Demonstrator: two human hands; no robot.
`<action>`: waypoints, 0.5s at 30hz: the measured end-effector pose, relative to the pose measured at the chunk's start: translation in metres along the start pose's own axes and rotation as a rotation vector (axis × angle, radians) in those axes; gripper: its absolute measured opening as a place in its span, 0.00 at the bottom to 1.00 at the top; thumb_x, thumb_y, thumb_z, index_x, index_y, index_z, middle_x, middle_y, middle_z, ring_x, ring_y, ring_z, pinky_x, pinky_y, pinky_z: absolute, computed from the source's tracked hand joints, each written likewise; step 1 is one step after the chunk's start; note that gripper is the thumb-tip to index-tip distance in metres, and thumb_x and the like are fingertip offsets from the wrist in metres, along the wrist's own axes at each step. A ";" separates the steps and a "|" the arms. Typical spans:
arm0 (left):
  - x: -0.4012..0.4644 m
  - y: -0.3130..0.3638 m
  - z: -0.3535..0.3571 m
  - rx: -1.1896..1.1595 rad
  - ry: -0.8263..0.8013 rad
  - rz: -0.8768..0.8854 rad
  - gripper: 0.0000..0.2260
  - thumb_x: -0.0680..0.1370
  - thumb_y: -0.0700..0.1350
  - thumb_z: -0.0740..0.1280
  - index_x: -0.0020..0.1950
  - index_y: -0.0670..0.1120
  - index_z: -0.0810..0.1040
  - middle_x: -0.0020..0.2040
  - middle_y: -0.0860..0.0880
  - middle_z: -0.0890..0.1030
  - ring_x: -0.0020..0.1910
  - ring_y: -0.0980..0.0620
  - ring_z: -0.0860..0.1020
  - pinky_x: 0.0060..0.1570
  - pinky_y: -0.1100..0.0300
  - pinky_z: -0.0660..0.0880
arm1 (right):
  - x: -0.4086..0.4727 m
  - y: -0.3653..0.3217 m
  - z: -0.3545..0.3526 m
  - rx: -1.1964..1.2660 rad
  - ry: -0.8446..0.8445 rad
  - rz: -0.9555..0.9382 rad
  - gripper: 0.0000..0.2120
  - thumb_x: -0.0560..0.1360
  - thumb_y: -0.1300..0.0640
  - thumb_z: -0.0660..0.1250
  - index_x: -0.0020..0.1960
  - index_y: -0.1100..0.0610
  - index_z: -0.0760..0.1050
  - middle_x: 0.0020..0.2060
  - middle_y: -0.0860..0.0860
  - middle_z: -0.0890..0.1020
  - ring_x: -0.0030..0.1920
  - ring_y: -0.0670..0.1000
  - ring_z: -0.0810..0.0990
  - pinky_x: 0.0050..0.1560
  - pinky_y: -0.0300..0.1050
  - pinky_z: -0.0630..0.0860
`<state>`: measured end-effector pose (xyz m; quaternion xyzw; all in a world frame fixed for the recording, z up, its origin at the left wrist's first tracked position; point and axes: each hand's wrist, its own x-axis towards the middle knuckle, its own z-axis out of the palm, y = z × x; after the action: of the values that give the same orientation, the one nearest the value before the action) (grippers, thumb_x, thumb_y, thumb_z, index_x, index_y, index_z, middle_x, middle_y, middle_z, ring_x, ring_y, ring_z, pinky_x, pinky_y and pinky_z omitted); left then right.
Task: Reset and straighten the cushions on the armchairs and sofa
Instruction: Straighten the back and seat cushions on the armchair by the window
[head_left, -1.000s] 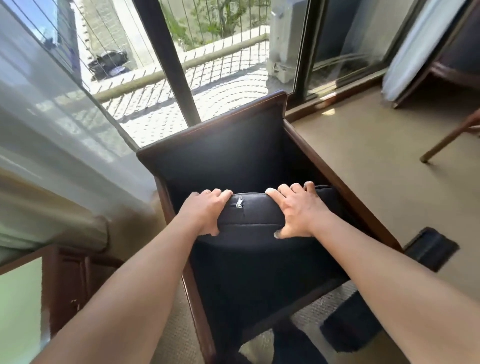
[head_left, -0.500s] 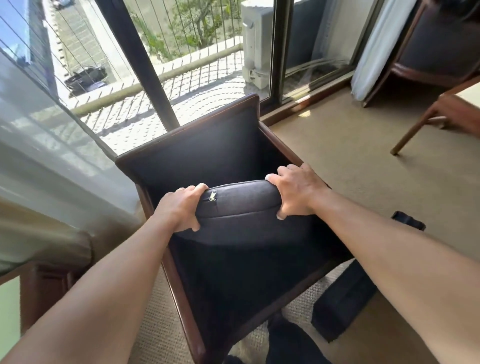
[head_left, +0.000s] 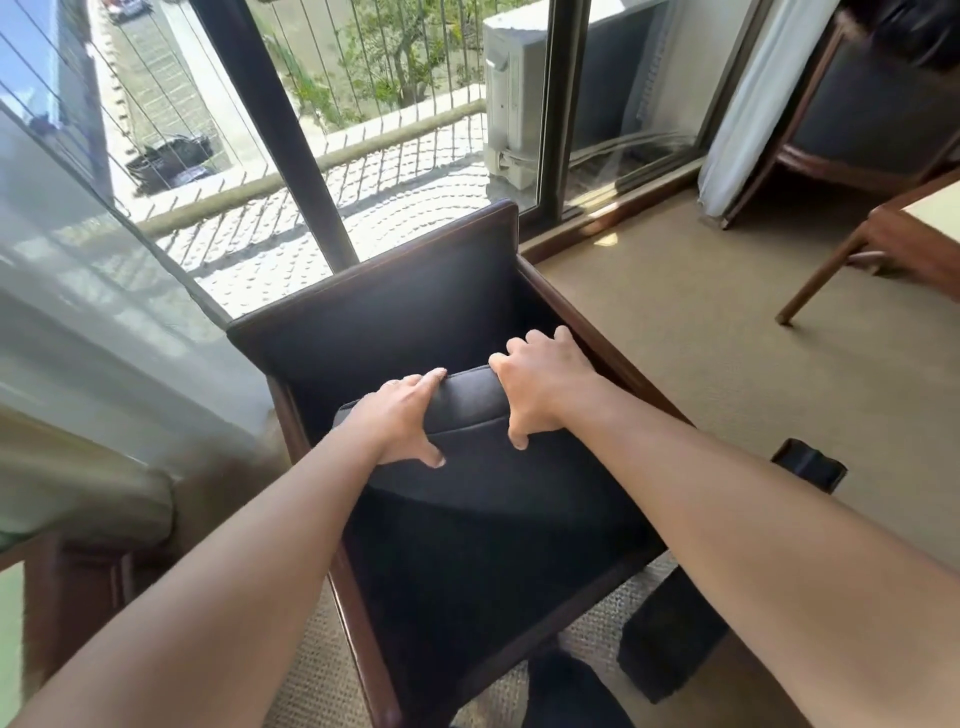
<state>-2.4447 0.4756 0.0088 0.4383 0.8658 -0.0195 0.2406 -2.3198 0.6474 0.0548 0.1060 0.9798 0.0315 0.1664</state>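
Note:
A dark wood-framed armchair (head_left: 395, 291) stands by the glass door, its back toward the balcony. A dark grey cushion (head_left: 467, 467) stands tilted inside it, its top edge raised above the seat. My left hand (head_left: 402, 418) grips the cushion's top edge left of centre, fingers over the far side and thumb on the near face. My right hand (head_left: 540, 389) grips the same edge at the right, fingers curled over the top and thumb pressing the front. The cushion's lower part sinks into the dark seat.
A sheer curtain (head_left: 88, 312) hangs at the left over a wooden cabinet (head_left: 67, 587). A wooden table (head_left: 893, 244) and a second dark armchair (head_left: 872, 114) stand at the right. Another dark cushion (head_left: 670, 639) lies on the beige carpet (head_left: 727, 364) by the chair's right front.
Both hands have moved closer together along the cushion's top edge, covering the zipper pull. The cushion has been pulled up and tilted. My view has shifted, showing more of the room to the right.

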 end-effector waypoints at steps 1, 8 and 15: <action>0.006 0.008 -0.002 -0.034 0.004 0.027 0.58 0.63 0.59 0.81 0.83 0.53 0.50 0.74 0.50 0.68 0.73 0.44 0.68 0.66 0.47 0.71 | 0.001 0.002 0.001 -0.001 0.019 -0.002 0.39 0.56 0.36 0.79 0.62 0.49 0.72 0.57 0.49 0.75 0.60 0.54 0.73 0.57 0.56 0.68; 0.028 0.024 0.002 -0.099 -0.014 0.014 0.49 0.61 0.55 0.85 0.74 0.50 0.62 0.62 0.48 0.73 0.63 0.43 0.74 0.58 0.49 0.74 | -0.012 0.017 0.025 0.201 0.366 -0.057 0.52 0.61 0.29 0.70 0.79 0.45 0.56 0.71 0.49 0.64 0.69 0.55 0.63 0.65 0.56 0.62; 0.030 -0.019 0.001 -0.159 -0.041 -0.055 0.44 0.57 0.53 0.86 0.64 0.52 0.64 0.57 0.51 0.74 0.58 0.44 0.75 0.58 0.46 0.74 | -0.047 0.070 0.102 0.633 0.106 0.178 0.63 0.59 0.29 0.74 0.81 0.43 0.41 0.79 0.44 0.52 0.77 0.52 0.52 0.73 0.58 0.56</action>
<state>-2.4738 0.4865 -0.0081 0.3933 0.8713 0.0340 0.2916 -2.2290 0.7083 -0.0192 0.2360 0.9352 -0.2546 0.0705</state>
